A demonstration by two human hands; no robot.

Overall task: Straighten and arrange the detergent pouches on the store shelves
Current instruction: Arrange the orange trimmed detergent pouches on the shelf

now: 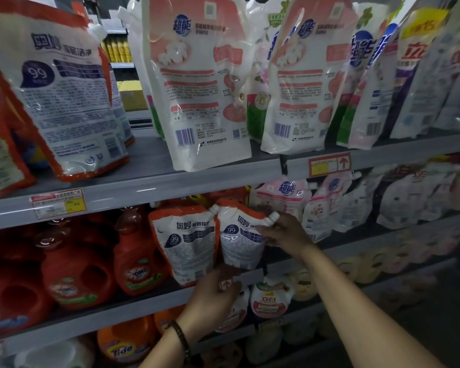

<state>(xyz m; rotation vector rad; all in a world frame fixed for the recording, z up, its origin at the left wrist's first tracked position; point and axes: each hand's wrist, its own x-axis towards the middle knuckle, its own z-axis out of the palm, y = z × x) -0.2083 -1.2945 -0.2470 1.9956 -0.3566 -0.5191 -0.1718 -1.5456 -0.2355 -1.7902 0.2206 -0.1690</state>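
Two small orange pouches stand side by side on the middle shelf (pixel 104 316), backs to the front: the left orange pouch (pixel 186 243) and the right orange pouch (pixel 241 239), their upper edges touching. Each has a white cap at its upper right corner. Three red bottles (pixel 141 257) stand to their left on the same shelf, and a row of pale pink and white pouches (pixel 284 197) runs off to their right, too dim and blurred to count.

On the top shelf (pixel 170 185) are two big pink pouches (pixel 197 83), both tilted, with more pouches packed behind and between them. A big orange pouch (pixel 64 102) leans at the left. Two price tags (pixel 57 204) hang on that shelf's front edge. Below the middle shelf sit an orange bottle (pixel 125 341) and a small round white pouch (pixel 270 301).

The right hand (pixel 282 232) grips the right orange pouch at its upper right corner, just under the cap (pixel 273 217), fingers curled round the edge and thumb on the printed face. The left hand (pixel 215 296), with a dark band (pixel 182 338) on its wrist, reaches up to the bottom edges of the two pouches at the shelf front. Its back faces the camera and hides the fingers, so whether it holds or only touches cannot be told
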